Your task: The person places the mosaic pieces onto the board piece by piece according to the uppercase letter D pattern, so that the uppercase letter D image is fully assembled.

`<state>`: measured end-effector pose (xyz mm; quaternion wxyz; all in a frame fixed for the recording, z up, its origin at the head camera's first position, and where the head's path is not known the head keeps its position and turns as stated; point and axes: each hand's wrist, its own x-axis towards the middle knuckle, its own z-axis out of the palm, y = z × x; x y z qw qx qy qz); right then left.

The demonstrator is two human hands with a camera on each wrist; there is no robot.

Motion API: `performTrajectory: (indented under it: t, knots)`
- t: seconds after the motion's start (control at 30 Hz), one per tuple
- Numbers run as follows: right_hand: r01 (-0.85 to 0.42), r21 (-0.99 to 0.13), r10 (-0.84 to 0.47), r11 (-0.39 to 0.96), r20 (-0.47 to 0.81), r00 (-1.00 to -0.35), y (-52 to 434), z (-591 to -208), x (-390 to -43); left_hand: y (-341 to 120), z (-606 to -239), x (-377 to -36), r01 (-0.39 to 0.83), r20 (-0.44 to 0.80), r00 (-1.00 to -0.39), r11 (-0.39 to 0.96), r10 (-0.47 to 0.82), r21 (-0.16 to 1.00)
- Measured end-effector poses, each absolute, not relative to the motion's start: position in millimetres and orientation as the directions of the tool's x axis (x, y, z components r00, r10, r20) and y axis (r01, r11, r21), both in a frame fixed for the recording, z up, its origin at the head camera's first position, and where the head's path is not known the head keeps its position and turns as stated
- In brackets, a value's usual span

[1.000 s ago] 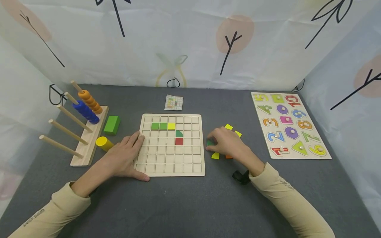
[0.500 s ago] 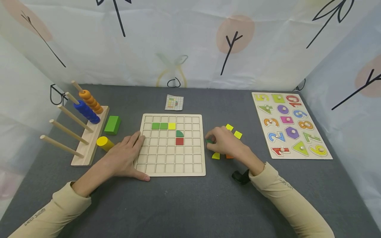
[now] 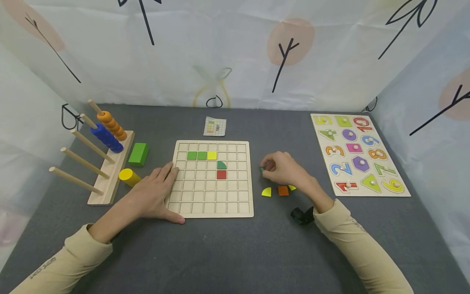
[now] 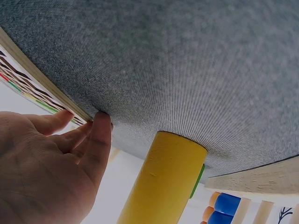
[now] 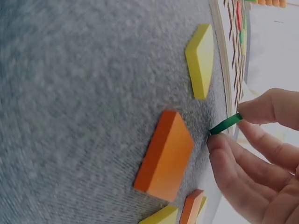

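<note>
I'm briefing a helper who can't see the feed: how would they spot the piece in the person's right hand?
Start at the wooden grid board mid-table and look just past its right edge. There the right hand pinches a thin green tile. It alone is lifted; the yellow quarter-circle piece and orange tile lie flat on the cloth.

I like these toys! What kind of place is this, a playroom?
Probably a play or learning table set up inside a curtained booth. A grid board with coloured tiles, a number puzzle and a bead rack sit on grey cloth, with tree-print curtains around.
</note>
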<state>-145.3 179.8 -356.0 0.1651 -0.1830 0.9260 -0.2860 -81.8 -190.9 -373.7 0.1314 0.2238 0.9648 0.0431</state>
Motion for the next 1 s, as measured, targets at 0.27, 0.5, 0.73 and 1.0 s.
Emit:
performTrajectory:
  t: [0.27,0.5,0.73,1.0]
  knots:
    - [-0.196,-0.64,-0.429,0.743,-0.231,-0.873,186.6,-357.5,-148.3,-191.5,-375.4,-81.2,0.417,-0.238,-0.865,0.897,0.442,0.147]
    - [-0.119,-0.675,-0.398,0.728,-0.275,-0.875,187.6,-358.8,-148.1,-191.8,-375.3,-80.7,0.424,-0.228,-0.865,0.894,0.447,0.145]
    - [-0.098,-0.685,-0.412,0.722,-0.312,-0.856,188.9,-357.6,-147.0,-191.8,-375.2,-81.4,0.43,-0.222,-0.864,0.892,0.452,0.141]
    - [-0.216,-0.598,-0.452,0.772,-0.278,-0.848,188.4,-356.2,-144.7,-191.9,-375.4,-81.2,0.423,-0.235,-0.864,0.895,0.445,0.143]
